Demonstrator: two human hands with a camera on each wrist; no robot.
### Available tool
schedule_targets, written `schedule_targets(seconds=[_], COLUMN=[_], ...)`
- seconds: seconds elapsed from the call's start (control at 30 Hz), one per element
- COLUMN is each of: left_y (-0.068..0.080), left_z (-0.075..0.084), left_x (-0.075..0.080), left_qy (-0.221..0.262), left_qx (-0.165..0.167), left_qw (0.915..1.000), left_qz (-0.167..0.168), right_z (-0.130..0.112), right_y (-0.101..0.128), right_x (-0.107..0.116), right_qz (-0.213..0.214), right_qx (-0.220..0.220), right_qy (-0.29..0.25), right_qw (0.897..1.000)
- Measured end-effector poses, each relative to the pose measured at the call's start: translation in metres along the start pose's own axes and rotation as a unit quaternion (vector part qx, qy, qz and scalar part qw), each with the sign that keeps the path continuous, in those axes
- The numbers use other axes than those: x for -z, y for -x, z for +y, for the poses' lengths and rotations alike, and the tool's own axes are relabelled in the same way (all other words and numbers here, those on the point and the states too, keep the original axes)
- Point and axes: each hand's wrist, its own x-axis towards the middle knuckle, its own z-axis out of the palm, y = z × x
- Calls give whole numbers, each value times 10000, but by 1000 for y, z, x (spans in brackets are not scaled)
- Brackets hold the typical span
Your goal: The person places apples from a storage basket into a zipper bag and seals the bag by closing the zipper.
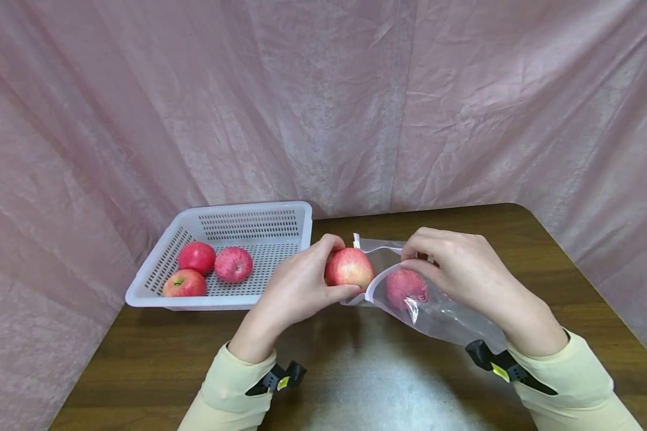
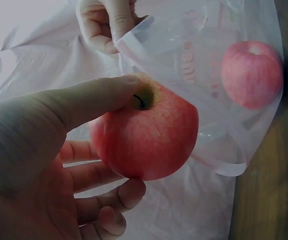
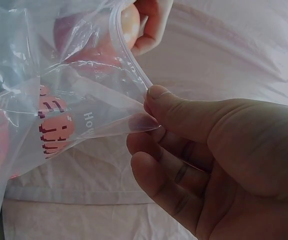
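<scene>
My left hand [image 1: 302, 287] grips a red apple [image 1: 348, 267] [image 2: 146, 135], thumb on its stem end, right at the mouth of a clear zip bag [image 1: 437, 311] [image 2: 204, 55] [image 3: 59, 105]. My right hand [image 1: 458, 263] [image 3: 204, 155] pinches the bag's rim between thumb and fingers and holds the mouth wide. Inside the bag lies another red apple [image 1: 406, 288] [image 2: 251, 75]. The bag hangs above the brown table [image 1: 356, 371].
A white perforated basket [image 1: 156, 293] stands at the table's left back with three red apples [image 1: 196, 257] [image 1: 233, 264] [image 1: 184, 284] in it. A pink cloth backdrop [image 1: 323, 102] closes off the back and both sides. The table's right edge runs near my right forearm.
</scene>
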Motion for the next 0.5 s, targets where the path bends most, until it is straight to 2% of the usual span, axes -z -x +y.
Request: schedule_targets(seconds=[0.2, 0.5], left_y=[0, -3], left_z=[1, 1], left_x=[-6, -15], left_qy=[-7, 75], left_qx=[121, 153], left_qw=[9998, 9997], left_qz=[-180, -179], right_z=[0, 0], right_y=[0, 0], right_x=[-1, -2], right_qz=[27, -29], right_qx=[49, 69], right_qy=[-5, 46], right_qw=[10000, 10000])
